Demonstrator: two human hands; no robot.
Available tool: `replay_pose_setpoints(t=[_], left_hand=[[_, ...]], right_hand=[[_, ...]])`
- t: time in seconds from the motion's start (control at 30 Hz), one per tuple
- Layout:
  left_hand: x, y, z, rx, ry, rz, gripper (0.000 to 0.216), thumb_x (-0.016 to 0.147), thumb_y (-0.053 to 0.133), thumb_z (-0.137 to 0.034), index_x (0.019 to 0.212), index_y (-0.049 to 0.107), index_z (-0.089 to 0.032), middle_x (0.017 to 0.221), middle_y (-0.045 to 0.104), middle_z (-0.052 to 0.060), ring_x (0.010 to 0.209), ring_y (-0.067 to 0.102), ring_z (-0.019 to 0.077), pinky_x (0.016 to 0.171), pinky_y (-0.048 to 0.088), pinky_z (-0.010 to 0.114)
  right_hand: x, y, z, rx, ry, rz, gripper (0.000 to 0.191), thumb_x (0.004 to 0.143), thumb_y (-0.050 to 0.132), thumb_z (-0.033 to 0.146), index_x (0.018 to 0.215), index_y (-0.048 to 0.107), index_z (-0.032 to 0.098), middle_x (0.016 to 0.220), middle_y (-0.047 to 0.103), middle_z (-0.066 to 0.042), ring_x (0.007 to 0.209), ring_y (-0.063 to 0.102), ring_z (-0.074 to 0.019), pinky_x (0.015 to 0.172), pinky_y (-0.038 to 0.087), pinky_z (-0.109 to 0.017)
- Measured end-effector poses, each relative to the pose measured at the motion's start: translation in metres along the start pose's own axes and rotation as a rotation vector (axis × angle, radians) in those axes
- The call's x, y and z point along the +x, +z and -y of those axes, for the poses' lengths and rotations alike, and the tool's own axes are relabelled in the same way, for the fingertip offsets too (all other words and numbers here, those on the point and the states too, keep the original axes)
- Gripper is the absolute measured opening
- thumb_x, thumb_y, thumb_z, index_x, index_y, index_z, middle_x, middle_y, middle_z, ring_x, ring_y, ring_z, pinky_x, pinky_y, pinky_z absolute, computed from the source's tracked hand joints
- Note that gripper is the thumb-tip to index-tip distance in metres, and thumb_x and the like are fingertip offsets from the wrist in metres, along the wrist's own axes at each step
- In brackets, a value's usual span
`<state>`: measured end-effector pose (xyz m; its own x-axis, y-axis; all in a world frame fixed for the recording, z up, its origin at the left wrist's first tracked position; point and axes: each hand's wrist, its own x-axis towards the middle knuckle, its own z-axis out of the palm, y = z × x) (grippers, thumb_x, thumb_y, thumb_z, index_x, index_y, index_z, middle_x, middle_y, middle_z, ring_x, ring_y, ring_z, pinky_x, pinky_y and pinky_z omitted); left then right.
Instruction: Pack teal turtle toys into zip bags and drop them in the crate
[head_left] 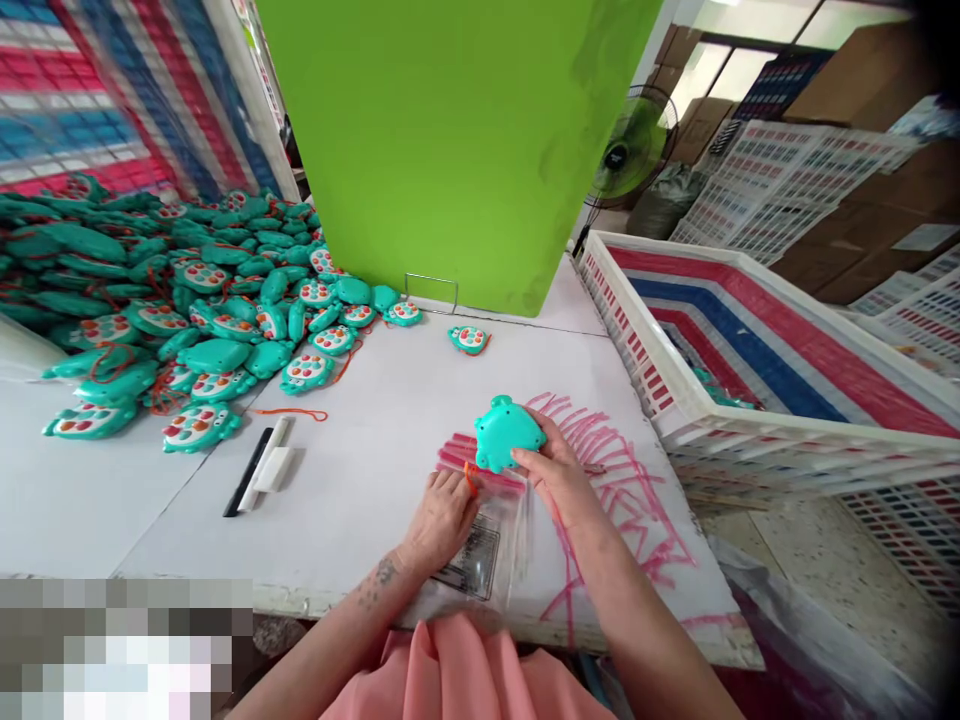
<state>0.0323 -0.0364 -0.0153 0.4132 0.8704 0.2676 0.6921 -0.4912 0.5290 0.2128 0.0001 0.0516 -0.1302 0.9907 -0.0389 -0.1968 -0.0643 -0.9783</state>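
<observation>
My right hand [556, 470] grips a teal frog-shaped toy [507, 432], its plain back up, with an orange cord hanging from it, just above the mouth of a clear zip bag [486, 545]. The bag lies flat on the white table [390, 440] near its front edge and has a pink strip at the top and a printed label. My left hand [442, 515] presses on the bag's left side near the opening, fingers curled on the plastic.
A large heap of the same teal toys [172, 290] covers the table's left back. One toy [469, 339] lies alone by a green panel [450, 140]. A black and a white strip [261, 468] lie left of me. A white crate [750, 350] stands at right.
</observation>
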Motion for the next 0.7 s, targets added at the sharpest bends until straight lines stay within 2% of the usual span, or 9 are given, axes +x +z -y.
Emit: replay_pose_setpoints(t=[0.07, 0.17, 0.27, 0.37, 0.47, 0.5, 0.57, 0.63, 0.7], left_hand=[[0.000, -0.001, -0.001, 0.036, 0.027, 0.022, 0.023, 0.096, 0.038, -0.025, 0.095, 0.059, -0.018, 0.091, 0.062, 0.008, 0.088, 0.054, 0.0221, 0.082, 0.040, 0.039], [0.000, 0.001, 0.000, 0.027, 0.034, -0.053, 0.016, 0.094, 0.044, -0.025, 0.096, 0.058, -0.017, 0.089, 0.063, 0.007, 0.085, 0.054, 0.0211, 0.081, 0.040, 0.037], [-0.001, 0.002, 0.004, -0.022, 0.043, -0.148, 0.012, 0.092, 0.051, -0.026, 0.094, 0.057, -0.016, 0.086, 0.064, 0.005, 0.082, 0.053, 0.0195, 0.080, 0.040, 0.035], [-0.002, 0.001, 0.005, -0.037, 0.054, -0.187, 0.012, 0.093, 0.050, -0.027, 0.093, 0.059, -0.018, 0.086, 0.065, 0.005, 0.083, 0.052, 0.0186, 0.082, 0.040, 0.035], [-0.001, -0.002, 0.003, -0.005, 0.035, -0.213, 0.013, 0.092, 0.051, -0.027, 0.091, 0.062, -0.019, 0.087, 0.065, 0.005, 0.085, 0.052, 0.0192, 0.083, 0.040, 0.037], [0.000, -0.003, 0.002, 0.009, 0.019, -0.221, 0.014, 0.092, 0.052, -0.028, 0.090, 0.063, -0.019, 0.088, 0.064, 0.005, 0.085, 0.051, 0.0197, 0.083, 0.041, 0.037], [0.002, -0.005, 0.001, 0.010, -0.004, -0.223, 0.013, 0.091, 0.053, -0.029, 0.089, 0.063, -0.019, 0.095, 0.063, 0.007, 0.092, 0.052, 0.0213, 0.086, 0.042, 0.039], [0.005, -0.007, 0.001, -0.044, -0.007, -0.205, 0.011, 0.091, 0.053, -0.026, 0.090, 0.061, -0.019, 0.112, 0.060, 0.009, 0.107, 0.050, 0.0230, 0.093, 0.041, 0.041], [0.007, -0.009, 0.002, -0.133, -0.016, -0.163, 0.007, 0.090, 0.053, -0.023, 0.089, 0.059, -0.019, 0.123, 0.057, 0.009, 0.118, 0.047, 0.0231, 0.098, 0.039, 0.041]], right_hand=[[0.003, -0.003, -0.016, -0.134, -0.042, -0.063, 0.048, 0.074, 0.067, 0.031, 0.120, 0.053, 0.026, 0.109, 0.063, -0.004, 0.094, 0.061, -0.0214, 0.080, 0.052, -0.035], [0.005, -0.008, -0.035, -0.366, -0.096, -0.063, 0.041, 0.075, 0.066, 0.032, 0.114, 0.056, 0.022, 0.108, 0.064, -0.004, 0.096, 0.060, -0.0211, 0.085, 0.049, -0.033], [0.002, -0.009, -0.044, -0.508, -0.090, -0.002, 0.039, 0.078, 0.063, 0.031, 0.115, 0.056, 0.022, 0.112, 0.064, -0.005, 0.100, 0.060, -0.0208, 0.087, 0.048, -0.034], [-0.001, -0.008, -0.045, -0.593, -0.098, 0.104, 0.034, 0.085, 0.057, 0.031, 0.118, 0.059, 0.024, 0.113, 0.065, -0.005, 0.102, 0.061, -0.0211, 0.091, 0.047, -0.037], [-0.001, -0.009, -0.042, -0.758, -0.174, 0.213, 0.025, 0.088, 0.054, 0.034, 0.107, 0.069, 0.026, 0.109, 0.068, -0.006, 0.108, 0.058, -0.0242, 0.099, 0.041, -0.043], [-0.002, -0.010, -0.040, -0.818, -0.200, 0.210, 0.024, 0.088, 0.054, 0.034, 0.104, 0.071, 0.026, 0.108, 0.068, -0.007, 0.109, 0.058, -0.0250, 0.099, 0.041, -0.043], [-0.004, -0.014, -0.037, -0.908, -0.226, 0.119, 0.026, 0.090, 0.052, 0.035, 0.104, 0.071, 0.025, 0.106, 0.068, -0.009, 0.106, 0.058, -0.0250, 0.096, 0.043, -0.041], [-0.007, -0.018, -0.036, -0.963, -0.183, 0.007, 0.031, 0.093, 0.045, 0.035, 0.109, 0.068, 0.023, 0.104, 0.068, -0.009, 0.100, 0.061, -0.0239, 0.090, 0.045, -0.038], [-0.013, -0.022, -0.036, -0.996, -0.094, -0.041, 0.034, 0.094, 0.041, 0.037, 0.113, 0.066, 0.023, 0.099, 0.070, -0.009, 0.092, 0.065, -0.0233, 0.083, 0.048, -0.036]])
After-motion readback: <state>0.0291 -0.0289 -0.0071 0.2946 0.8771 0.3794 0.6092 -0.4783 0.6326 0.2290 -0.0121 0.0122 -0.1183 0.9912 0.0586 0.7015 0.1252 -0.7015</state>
